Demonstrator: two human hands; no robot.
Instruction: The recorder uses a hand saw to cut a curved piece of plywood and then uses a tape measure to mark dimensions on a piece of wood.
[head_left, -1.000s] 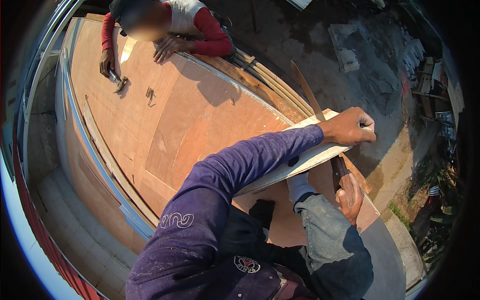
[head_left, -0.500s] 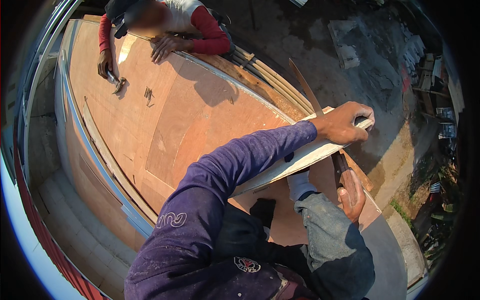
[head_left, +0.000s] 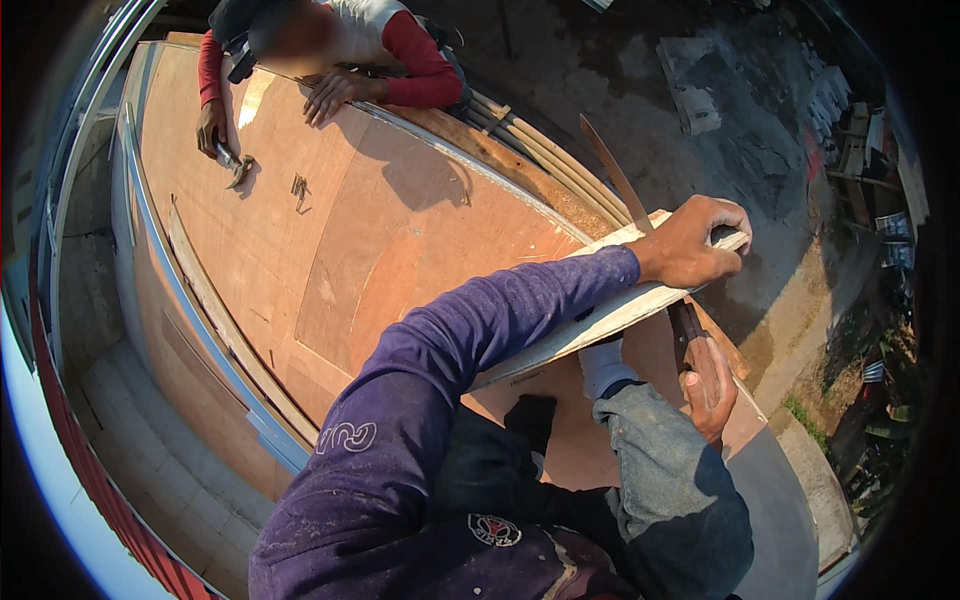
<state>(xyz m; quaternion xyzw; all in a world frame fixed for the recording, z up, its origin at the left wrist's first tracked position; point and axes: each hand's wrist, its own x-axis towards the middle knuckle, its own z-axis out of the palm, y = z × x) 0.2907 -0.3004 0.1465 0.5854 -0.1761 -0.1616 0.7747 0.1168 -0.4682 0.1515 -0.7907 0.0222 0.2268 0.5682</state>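
My left hand (head_left: 693, 242) grips the far end of a pale wooden plank (head_left: 590, 322) that lies slanted across the plywood edge, with my purple sleeve stretched over it. Just below the plank, my right hand (head_left: 708, 385) is closed on the dark handle of a hand saw. The saw blade (head_left: 612, 178) runs up and left past the plank, right beside my left hand. My knee in jeans (head_left: 660, 450) is bent under the plank.
A large reddish plywood sheet (head_left: 330, 250) lies on a metal-edged frame. At its far side a person in red sleeves (head_left: 400, 60) leans on it, one hand on a small tool (head_left: 228, 160), with loose nails (head_left: 298, 186) nearby. Long slats (head_left: 540, 150) lie along the edge, above bare ground (head_left: 760, 160).
My left hand has edged slightly up along the plank end and the saw has shifted a little with my right hand. The other person's hands have barely moved.
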